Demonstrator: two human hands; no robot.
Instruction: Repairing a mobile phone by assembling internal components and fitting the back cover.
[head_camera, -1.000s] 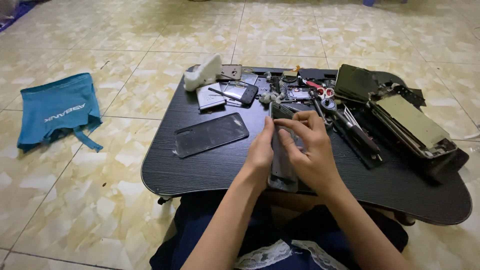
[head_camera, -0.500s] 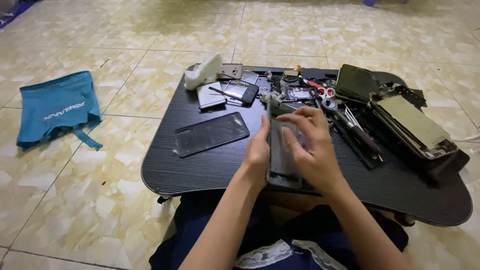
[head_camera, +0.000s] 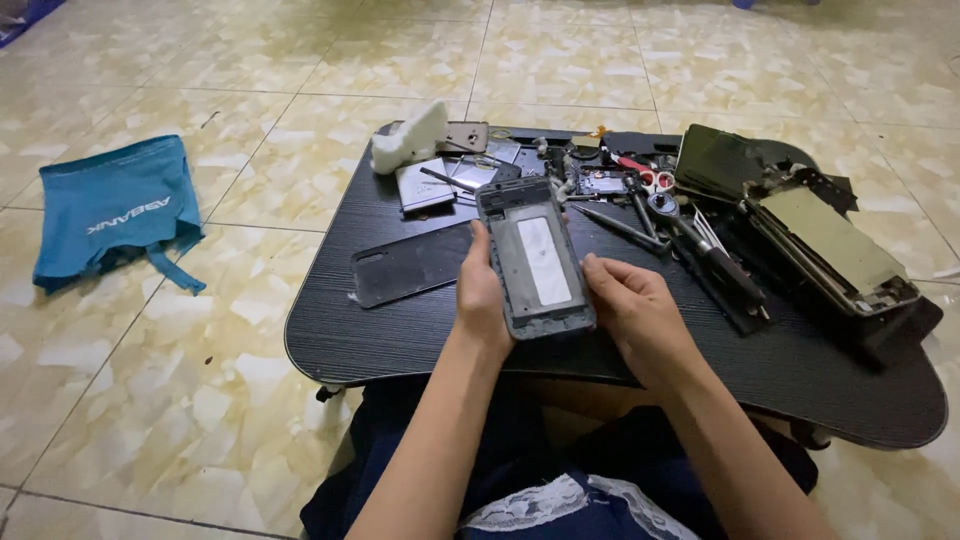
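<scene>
Black low table (head_camera: 420, 340): both hands, left hand (head_camera: 482, 295) and right hand (head_camera: 630, 315), clamp phone frame (head_camera: 535, 257) above near edge, long axis pointing toward far edge.

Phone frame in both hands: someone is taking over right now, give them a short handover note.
Left hand: grips the left edge of the phone frame, thumb along its side.
Right hand: holds the frame's right lower edge; the grip looks light.
The frame is lifted above the black table, open side up, with a pale rectangle showing inside.
Done: the dark back cover is off and lies flat on the table, left of the hands.
Left: loose parts, scissors and tools lie scattered at the table's far side; a second opened device sits on the right. Nothing is refitted yet.
</scene>
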